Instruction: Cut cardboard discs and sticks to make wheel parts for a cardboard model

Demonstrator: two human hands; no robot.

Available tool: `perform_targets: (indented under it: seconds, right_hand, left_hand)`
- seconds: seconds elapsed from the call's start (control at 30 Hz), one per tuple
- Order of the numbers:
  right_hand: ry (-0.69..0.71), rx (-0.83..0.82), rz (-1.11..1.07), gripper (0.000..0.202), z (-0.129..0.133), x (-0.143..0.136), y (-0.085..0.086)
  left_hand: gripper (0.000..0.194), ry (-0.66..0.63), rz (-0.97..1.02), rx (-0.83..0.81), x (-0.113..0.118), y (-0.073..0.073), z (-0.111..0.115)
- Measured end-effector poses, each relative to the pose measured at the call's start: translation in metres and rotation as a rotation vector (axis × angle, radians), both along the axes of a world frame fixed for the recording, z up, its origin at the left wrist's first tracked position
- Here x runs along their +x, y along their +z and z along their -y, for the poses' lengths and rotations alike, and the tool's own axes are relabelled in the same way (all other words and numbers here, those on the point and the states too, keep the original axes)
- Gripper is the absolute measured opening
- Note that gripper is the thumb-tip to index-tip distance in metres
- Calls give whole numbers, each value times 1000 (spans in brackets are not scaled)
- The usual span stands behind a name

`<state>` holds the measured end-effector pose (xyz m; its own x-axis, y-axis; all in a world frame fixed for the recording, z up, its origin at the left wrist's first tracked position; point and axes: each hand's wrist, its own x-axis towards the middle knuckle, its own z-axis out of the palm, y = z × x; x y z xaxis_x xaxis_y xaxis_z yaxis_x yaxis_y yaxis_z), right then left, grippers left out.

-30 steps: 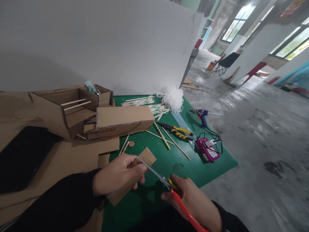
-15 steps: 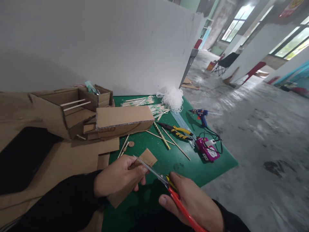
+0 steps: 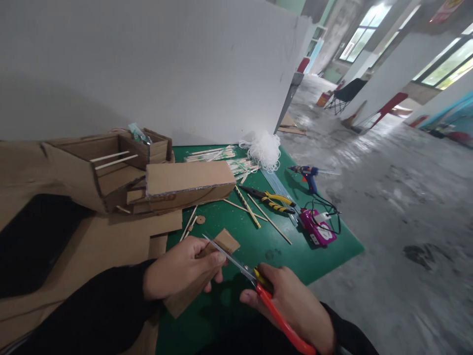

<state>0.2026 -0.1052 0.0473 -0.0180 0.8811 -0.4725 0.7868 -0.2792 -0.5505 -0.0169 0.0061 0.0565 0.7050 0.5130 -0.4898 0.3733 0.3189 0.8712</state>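
Note:
Between the fingers and thumb of my left hand (image 3: 188, 271) is a strip of brown cardboard (image 3: 226, 241), its lower end sticking out beneath the palm. My right hand (image 3: 291, 301) is closed around the red handle of a pair of scissors (image 3: 254, 281). Their blades lie across the cardboard by my left thumb, pointing up and left. How far the blades are apart is hard to make out. Just beyond my left hand lie a small round cardboard disc (image 3: 200, 220) and short wooden sticks (image 3: 188, 223).
Cardboard boxes (image 3: 190, 180) stand along the wall on the green table (image 3: 332, 261). Pliers (image 3: 271, 199), a drill bit (image 3: 248, 207), wooden sticks, a glue gun (image 3: 309, 176), a purple power socket (image 3: 318, 228) and a coil of white cord (image 3: 264, 150) lie on the right.
My right hand and the scissors have shifted slightly left. The far end of the cardboard strip has tilted slightly. My left hand has stayed nearly still.

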Motion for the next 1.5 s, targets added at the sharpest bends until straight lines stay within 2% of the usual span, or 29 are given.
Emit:
perform_targets:
  seconds: [0.3,0.57,0.87,1.1,1.2,1.27,1.4,1.5]
  right_hand:
    - [-30,12,-4,47,-2,3,-4]
    - [-12,30,-30,45,0,5,-7]
    - [-10,92,-85,47,1,11,-13]
    - [0,28,-7,52,-5,18,-13]
    - [-31,38,33,54,-11,26,-13]
    - [-89,77,37,52,-15,32,-14]
    - [-244,183,-33,46,-23,41,-23]
    - [-343,268,-128,41,-26,39,-35]
  left_hand:
    - [53,9,36,-55,-1,-6,-1]
    - [54,13,84,-173,-4,-13,-1]
    - [49,45,134,-276,-11,-10,-8]
    - [42,52,243,-306,-15,-22,-18]
    - [38,149,320,-257,-14,-24,-20]
    - [42,254,334,-159,-13,-23,-20]
    - [41,535,263,101,-10,-19,-19]
    - [36,637,187,168,-9,-21,-19]
